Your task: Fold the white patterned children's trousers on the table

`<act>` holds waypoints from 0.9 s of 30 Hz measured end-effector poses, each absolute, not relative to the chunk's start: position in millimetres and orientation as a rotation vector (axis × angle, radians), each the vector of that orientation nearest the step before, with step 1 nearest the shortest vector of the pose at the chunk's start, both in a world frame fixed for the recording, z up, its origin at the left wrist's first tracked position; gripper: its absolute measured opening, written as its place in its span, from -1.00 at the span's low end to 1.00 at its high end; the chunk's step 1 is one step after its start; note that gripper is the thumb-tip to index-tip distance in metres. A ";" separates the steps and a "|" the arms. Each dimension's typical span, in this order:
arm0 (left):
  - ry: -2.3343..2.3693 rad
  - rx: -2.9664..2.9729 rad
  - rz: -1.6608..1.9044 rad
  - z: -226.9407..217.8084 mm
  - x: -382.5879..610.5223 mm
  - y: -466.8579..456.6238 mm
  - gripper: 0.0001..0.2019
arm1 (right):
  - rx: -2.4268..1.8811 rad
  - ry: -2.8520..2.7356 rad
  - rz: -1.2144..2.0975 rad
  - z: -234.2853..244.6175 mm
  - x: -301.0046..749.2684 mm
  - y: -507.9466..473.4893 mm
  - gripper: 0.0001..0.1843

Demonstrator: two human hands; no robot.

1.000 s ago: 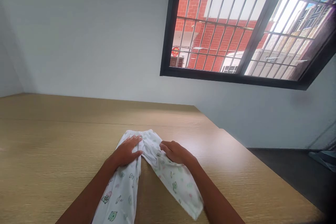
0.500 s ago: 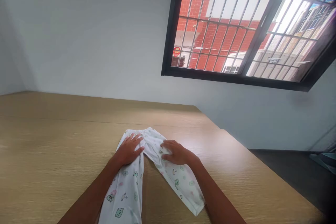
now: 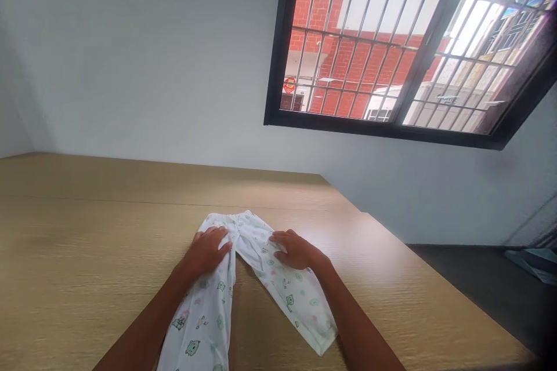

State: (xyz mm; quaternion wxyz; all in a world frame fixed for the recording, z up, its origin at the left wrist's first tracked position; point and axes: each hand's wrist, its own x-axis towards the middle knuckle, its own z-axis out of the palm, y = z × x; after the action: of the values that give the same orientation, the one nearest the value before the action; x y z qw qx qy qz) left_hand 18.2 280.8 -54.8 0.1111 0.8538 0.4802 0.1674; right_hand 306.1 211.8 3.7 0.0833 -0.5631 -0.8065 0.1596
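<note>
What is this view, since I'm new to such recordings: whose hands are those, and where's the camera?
This picture comes from a camera worn on a person's head, looking forward and down, so these are the wearer's own bare hands, not a machine. The left hand and right hand rest on a pair of white trousers with small green and pink animal prints. The trousers lie on a wooden table, their legs spread apart toward the wearer. Ahead is a barred window looking onto a red brick wall.
</note>
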 end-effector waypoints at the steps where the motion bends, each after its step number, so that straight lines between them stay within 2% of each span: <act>1: 1.410 2.517 0.489 -57.5 18.5 280.3 -0.52 | -1.646 -2.408 0.502 4.9 307.8 211.6 -0.55; 7: 1.352 2.545 0.452 -67.9 16.5 281.9 -0.42 | -1.585 -2.312 0.733 9.2 321.7 208.5 -0.58; 15: 1.359 2.549 0.416 -65.5 23.6 274.5 -0.14 | -1.661 -2.256 0.529 10.1 312.2 206.2 -0.61; 18: 1.346 2.570 0.412 -64.2 24.5 273.4 -0.11 | -1.572 -2.243 0.401 5.1 293.6 189.2 -0.48; 21: 1.342 2.574 0.396 -61.7 26.2 271.2 -0.12 | -1.616 -2.336 0.487 -5.2 278.0 150.4 -0.27; 27: 1.147 2.596 0.325 -60.0 34.8 257.3 -0.16 | -1.714 -2.313 0.465 -36.4 261.3 64.1 -0.25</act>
State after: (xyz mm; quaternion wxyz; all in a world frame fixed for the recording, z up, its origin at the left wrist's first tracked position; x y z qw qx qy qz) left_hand 34.8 257.3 -60.0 0.1418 0.8996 0.3975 0.1127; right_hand 261.3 64.1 -36.4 0.1123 -0.5840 -0.7882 0.1583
